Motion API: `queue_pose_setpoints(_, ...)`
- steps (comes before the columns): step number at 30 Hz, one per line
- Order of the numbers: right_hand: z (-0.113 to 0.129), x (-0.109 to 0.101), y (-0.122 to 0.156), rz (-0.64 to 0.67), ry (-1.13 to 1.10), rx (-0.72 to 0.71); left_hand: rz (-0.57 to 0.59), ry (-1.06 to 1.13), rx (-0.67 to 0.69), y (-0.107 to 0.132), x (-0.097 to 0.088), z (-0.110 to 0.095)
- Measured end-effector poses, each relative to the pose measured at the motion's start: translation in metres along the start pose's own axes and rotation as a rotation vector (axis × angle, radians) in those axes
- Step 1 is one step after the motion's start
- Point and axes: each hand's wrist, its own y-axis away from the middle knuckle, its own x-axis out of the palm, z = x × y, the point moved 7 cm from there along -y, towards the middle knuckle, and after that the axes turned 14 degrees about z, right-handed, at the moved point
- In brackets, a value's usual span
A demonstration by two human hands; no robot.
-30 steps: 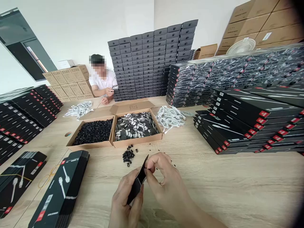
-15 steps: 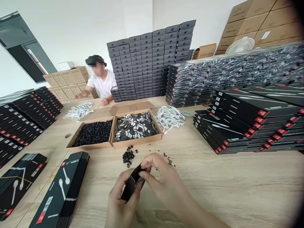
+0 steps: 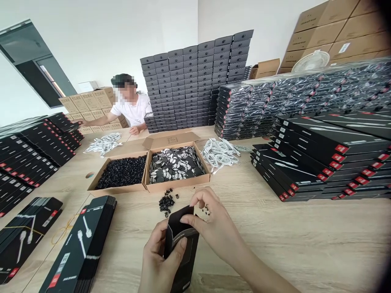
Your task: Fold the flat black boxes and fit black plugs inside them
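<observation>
My left hand [image 3: 159, 258] is wrapped round a slim black box [image 3: 185, 262], with the thumb on its front face. The box stands tilted with its top end open towards me. My right hand [image 3: 218, 230] pinches the box's raised end flap between thumb and fingers. Beyond my hands lies a small heap of black plastic pieces [image 3: 166, 201]. Some tiny black bits [image 3: 206, 209] are partly hidden behind my right hand.
Cartons of black parts [image 3: 122, 173] and round black-and-white discs [image 3: 174, 165] stand ahead. White cables [image 3: 220, 152] lie beside them. Flat black sleeves [image 3: 81, 244] are bundled at left, and boxed stacks [image 3: 305, 154] rise at right. A person [image 3: 131, 108] sits opposite.
The box has turned so its long front face now shows, and its flap stands higher in my right hand. The person opposite has stretched an arm out to the stack at left.
</observation>
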Motion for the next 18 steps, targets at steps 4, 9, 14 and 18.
queue_pose_setpoints(4,-0.010,0.005,-0.005,0.188,-0.302,0.021,0.027,0.131,0.024,-0.005,0.002,0.001)
queue_pose_setpoints(9,-0.031,0.025,0.018,0.463,-0.501,0.101,-0.070,0.361,-0.033,-0.003,-0.006,0.011)
queue_pose_setpoints(14,-0.062,0.070,0.073,0.790,-0.636,0.262,-0.238,0.552,-0.151,0.007,-0.020,0.026)
queue_pose_setpoints(18,-0.082,0.079,0.088,0.772,-0.536,0.387,-0.394,0.524,-0.339,0.010,-0.040,0.042)
